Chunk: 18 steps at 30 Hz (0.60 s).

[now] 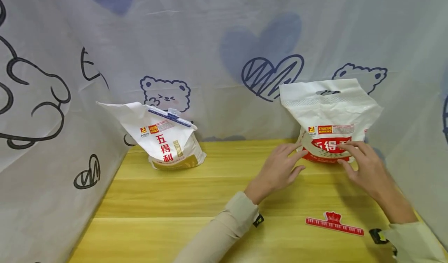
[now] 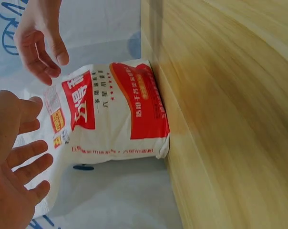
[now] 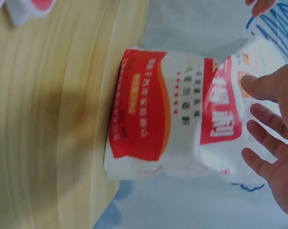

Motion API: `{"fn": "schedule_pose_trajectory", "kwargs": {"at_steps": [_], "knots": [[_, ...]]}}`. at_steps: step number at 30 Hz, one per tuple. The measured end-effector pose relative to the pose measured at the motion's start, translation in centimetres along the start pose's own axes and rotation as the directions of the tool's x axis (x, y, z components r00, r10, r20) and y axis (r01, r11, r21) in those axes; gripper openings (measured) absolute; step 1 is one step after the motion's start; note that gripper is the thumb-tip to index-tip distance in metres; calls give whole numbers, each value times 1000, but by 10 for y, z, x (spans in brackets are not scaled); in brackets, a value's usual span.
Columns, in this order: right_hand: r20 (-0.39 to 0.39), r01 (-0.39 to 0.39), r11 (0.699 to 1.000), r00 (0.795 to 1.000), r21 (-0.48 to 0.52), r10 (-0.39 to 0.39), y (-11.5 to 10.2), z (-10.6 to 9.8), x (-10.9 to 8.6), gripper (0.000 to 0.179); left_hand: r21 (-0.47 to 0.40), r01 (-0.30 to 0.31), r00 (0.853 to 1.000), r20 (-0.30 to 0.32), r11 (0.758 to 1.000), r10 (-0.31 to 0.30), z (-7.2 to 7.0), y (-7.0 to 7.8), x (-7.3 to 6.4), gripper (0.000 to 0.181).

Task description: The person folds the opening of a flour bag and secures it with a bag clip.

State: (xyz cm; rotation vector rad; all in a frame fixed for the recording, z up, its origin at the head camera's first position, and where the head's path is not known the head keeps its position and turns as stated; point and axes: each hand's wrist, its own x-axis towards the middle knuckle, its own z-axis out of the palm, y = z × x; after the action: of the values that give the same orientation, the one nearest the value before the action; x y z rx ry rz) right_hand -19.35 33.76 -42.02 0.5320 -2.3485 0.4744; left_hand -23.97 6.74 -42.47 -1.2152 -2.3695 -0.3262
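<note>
A white and red flour bag (image 1: 329, 115) stands upright at the back right of the table, its flat top with a handle slot spread out. In front of its left side is my left hand (image 1: 278, 168), fingers spread and slightly bent, holding nothing. My right hand (image 1: 369, 169) is likewise in front of its right side, fingers loosely bent and empty. In the left wrist view both hands flank the upper part of the bag (image 2: 110, 109). The right wrist view has my right hand (image 3: 280, 133) beside the bag's upper printed part (image 3: 222, 105).
A red sealing clip (image 1: 334, 225) with a piano-key pattern lies on the wooden table (image 1: 168, 232) near the right forearm. At the back left stands another flour bag (image 1: 168, 142), its folded top held by a blue clip (image 1: 169, 117). Printed cloth (image 1: 210, 61) hangs behind and at both sides.
</note>
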Motion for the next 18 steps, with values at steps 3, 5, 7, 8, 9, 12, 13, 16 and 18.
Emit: {"fn": "schedule_pose_trajectory", "kwargs": {"at_steps": [3,5,7,8,9,12,13,16,18], "knots": [[9,-26,1000,1000,1,26,8,-3,-2,57,29,-20,1000,-5,999,20,3,5,12,45],[23,-42,999,999,2,42,14,-3,-4,56,30,-27,1000,-11,999,28,6,7,18,44],[27,-52,999,998,-4,52,20,-3,-7,55,23,-38,999,-16,999,39,10,10,25,43],[26,-54,998,998,-7,55,22,-3,-8,55,21,-43,999,-15,999,43,12,11,28,42],[22,-51,999,998,-11,52,26,-3,-9,55,21,-43,999,-9,999,43,13,13,32,41],[11,-37,999,999,-20,38,34,-2,-11,57,16,-43,999,10,999,43,18,17,41,38],[9,-36,999,999,-22,36,36,-2,-11,57,21,-38,999,24,999,37,19,18,43,38],[5,-33,999,999,-25,33,42,-1,-12,58,50,-33,997,74,998,30,23,22,51,39],[7,-29,999,1000,-29,29,45,-1,-12,58,79,-34,993,116,996,24,26,24,56,40]]}}
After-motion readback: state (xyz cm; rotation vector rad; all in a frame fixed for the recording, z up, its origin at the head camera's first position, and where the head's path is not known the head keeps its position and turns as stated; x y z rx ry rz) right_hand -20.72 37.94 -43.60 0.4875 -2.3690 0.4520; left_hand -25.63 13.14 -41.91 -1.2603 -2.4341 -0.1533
